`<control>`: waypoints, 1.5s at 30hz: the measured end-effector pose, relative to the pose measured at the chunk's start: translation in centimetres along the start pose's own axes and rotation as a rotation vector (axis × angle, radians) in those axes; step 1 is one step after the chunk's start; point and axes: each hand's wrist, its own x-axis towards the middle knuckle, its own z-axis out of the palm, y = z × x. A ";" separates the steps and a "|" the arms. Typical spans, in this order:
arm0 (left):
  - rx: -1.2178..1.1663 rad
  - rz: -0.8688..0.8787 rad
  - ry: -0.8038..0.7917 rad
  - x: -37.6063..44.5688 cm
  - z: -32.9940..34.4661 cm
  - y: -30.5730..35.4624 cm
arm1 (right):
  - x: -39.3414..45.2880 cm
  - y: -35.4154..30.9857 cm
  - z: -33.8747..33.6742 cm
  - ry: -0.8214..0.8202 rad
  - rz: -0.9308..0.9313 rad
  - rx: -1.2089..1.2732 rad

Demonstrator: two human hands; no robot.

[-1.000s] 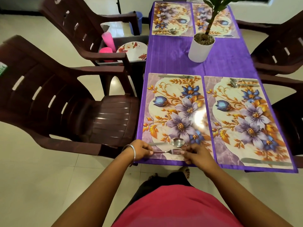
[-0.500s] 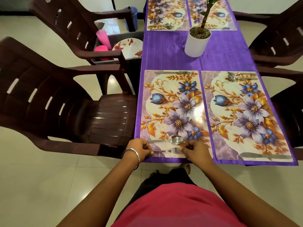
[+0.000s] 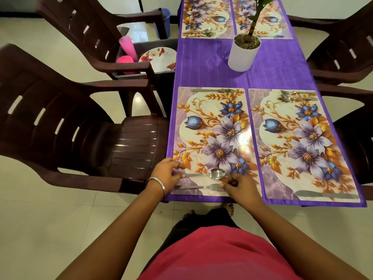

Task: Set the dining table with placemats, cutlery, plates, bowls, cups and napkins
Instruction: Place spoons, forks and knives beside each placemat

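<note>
The near left floral placemat (image 3: 212,128) lies on the purple tablecloth (image 3: 205,63). At its near end lie a spoon (image 3: 216,174) and, closer to me, a fork (image 3: 201,187), side by side. A knife (image 3: 213,90) rests at its far end. My left hand (image 3: 166,173) pinches the end of the spoon's handle. My right hand (image 3: 237,184) is curled with its fingertips at the spoon's bowl, just above the fork's tines. The near right placemat (image 3: 302,138) carries a fork and spoon (image 3: 288,96) and a knife (image 3: 323,195). Two far placemats (image 3: 203,17) hold cutlery too.
A white pot with a plant (image 3: 243,52) stands mid-table. Dark brown plastic chairs (image 3: 80,128) flank the table on both sides. On the far left chair a grey crate (image 3: 141,74) holds pink cups (image 3: 126,47) and a floral plate (image 3: 159,59). A blue bin (image 3: 162,17) stands behind.
My left hand has shifted from the fork's handle up to the spoon's handle. The right hand stays at the cutlery's heads. The view has tilted slightly.
</note>
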 end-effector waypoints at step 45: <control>0.141 0.176 -0.278 0.1 -0.2 0.0 | -1.3 0.6 1.2 0.002 0.092 0.202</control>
